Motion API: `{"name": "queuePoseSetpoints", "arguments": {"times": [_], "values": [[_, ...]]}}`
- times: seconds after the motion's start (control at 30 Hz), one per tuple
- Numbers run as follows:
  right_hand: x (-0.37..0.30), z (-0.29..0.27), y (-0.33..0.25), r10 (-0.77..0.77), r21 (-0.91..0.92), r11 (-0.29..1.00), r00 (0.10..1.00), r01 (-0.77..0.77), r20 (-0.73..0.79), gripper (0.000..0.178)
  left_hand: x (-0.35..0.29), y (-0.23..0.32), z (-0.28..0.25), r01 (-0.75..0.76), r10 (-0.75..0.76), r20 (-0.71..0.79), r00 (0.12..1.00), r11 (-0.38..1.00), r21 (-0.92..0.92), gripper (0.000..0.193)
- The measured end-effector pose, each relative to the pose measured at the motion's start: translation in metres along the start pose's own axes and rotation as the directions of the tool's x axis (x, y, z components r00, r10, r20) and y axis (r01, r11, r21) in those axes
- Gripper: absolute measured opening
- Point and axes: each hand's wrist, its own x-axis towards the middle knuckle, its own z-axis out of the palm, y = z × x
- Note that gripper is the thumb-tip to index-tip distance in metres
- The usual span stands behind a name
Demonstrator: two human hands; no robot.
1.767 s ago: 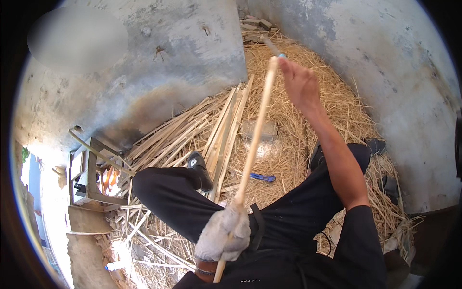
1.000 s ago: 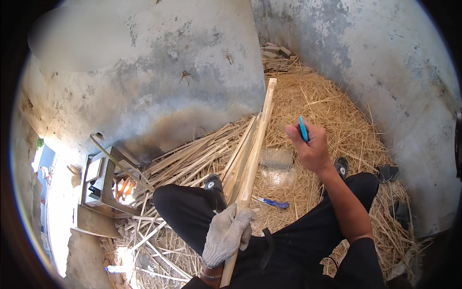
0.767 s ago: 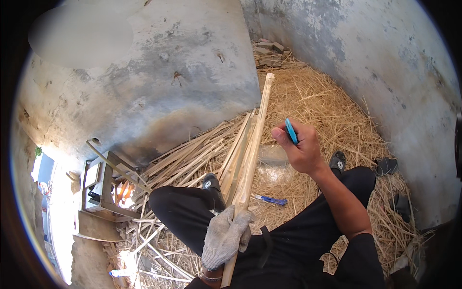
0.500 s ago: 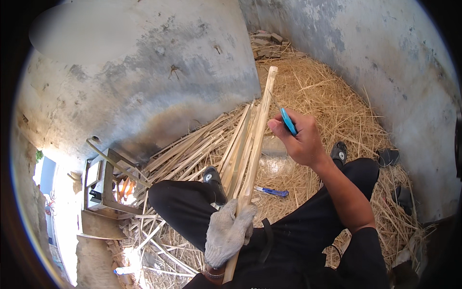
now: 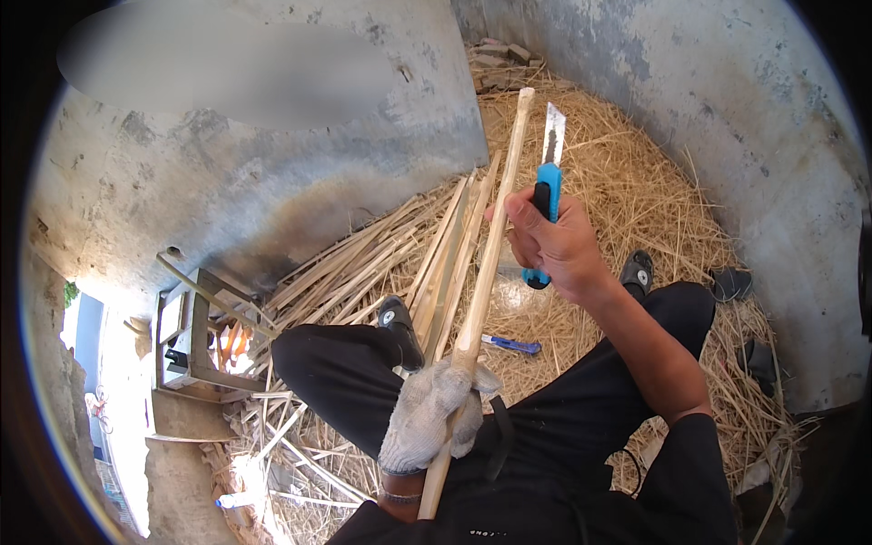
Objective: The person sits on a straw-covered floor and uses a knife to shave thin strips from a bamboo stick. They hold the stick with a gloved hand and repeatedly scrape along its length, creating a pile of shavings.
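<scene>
My left hand point(image 5: 427, 413), in a whitish knit glove, is closed round the lower part of a long pale bamboo strip point(image 5: 499, 222). The strip slants up and away from my lap, with a thicker node just above the glove. My bare right hand point(image 5: 565, 250) grips a blue and black utility knife point(image 5: 555, 182), its long blade out and pointing away from me, apart from the strip. A right fingertip reaches the strip's edge; whether it touches is hard to tell.
More split strips point(image 5: 363, 268) lie in a pile against the wall, left of the straw-like shavings point(image 5: 618, 191). A second blue cutter point(image 5: 512, 344) lies between my legs. A box-like frame point(image 5: 202, 336) stands at left, bricks point(image 5: 501, 56) at the back, dark shoes point(image 5: 729, 283) at right.
My right hand has turned the knife so the blade points away, beside the strip rather than against it. The strip has rolled in my left hand and shows a rounder, smoother side.
</scene>
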Motion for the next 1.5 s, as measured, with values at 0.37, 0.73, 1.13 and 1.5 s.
{"name": "queuePoseSetpoints", "arguments": {"times": [0.37, 0.73, 1.13, 1.5], "values": [[-0.011, 0.008, 0.014, -0.301, -0.676, 0.521, 0.853, 0.521, 0.426, 0.048, 0.004, -0.004, -0.017, -0.051, 0.050, -0.009, 0.999, 0.995, -0.091, 0.051], [-0.019, 0.023, 0.023, -0.157, -0.758, 0.320, 0.821, 0.568, 0.549, 0.044, 0.005, 0.010, -0.022, -0.044, 0.030, -0.100, 0.995, 0.989, -0.144, 0.044], [-0.016, 0.016, 0.043, -0.156, -0.664, 0.582, 0.866, 0.469, 0.475, 0.045, -0.011, 0.027, -0.011, -0.086, 0.139, -0.236, 0.962, 0.971, 0.223, 0.041], [-0.028, 0.034, 0.040, -0.202, -0.745, 0.374, 0.833, 0.552, 0.516, 0.048, -0.002, 0.009, -0.026, -0.133, 0.124, -0.118, 0.985, 0.988, -0.076, 0.039]]}}
